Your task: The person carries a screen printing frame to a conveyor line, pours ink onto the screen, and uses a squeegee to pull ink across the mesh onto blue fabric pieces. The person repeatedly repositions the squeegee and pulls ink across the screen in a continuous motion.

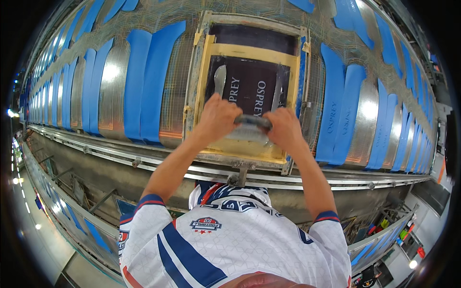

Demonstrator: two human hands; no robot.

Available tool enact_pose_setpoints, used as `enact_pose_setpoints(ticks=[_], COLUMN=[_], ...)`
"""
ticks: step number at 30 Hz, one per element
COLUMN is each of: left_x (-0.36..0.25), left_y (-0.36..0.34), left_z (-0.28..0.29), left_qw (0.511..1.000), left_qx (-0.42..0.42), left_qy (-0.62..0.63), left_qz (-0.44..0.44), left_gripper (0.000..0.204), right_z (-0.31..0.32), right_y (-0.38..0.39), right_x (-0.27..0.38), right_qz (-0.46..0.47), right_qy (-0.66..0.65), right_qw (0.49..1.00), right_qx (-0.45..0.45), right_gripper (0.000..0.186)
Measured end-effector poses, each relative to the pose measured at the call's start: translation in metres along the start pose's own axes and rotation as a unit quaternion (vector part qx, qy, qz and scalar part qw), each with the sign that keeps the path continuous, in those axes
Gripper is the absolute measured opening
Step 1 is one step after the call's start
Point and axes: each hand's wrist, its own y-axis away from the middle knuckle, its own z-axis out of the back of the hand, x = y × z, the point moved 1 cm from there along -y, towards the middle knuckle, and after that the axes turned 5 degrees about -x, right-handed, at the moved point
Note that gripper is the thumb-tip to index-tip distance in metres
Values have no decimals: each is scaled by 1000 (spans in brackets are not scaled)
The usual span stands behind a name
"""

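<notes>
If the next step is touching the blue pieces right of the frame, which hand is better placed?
Probably the right hand: it is nearer those blue pieces; the left hand sits farther left. Both hold the dark handle.

White jersey [269, 242], navy stripes [191, 254], red-trimmed navy cuffs [326, 216]

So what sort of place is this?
Probably a screen-printing workshop: the left hand and right hand hold a bar-like tool over a framed screen, and blue cut pieces, some with lettering, lie in rows along a long table.
</notes>
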Motion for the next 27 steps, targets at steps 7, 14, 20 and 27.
enact_pose_setpoints(ticks=[7,14,20,27], left_x=[81,75,8,-24], left_y=[-140,-130,1,66], left_z=[11,3,-13,-14], left_qw=[999,1000,1000,997], left_qx=[26,11,-14,-69], left_qy=[-42,-20,-4,-30], left_qz=[16,14,-10,-22], left_gripper=[26,26,22,31], right_z=[42,33,-12,4], right_y=[-141,-133,-6,28], right_x=[-62,-62,-8,-22], right_qz=[-47,-66,-24,-75], right_qy=[27,-13,29,-130], right_qw=[998,998,999,978], right_qx=[31,9,29,-143], right_gripper=[27,28,27,39])
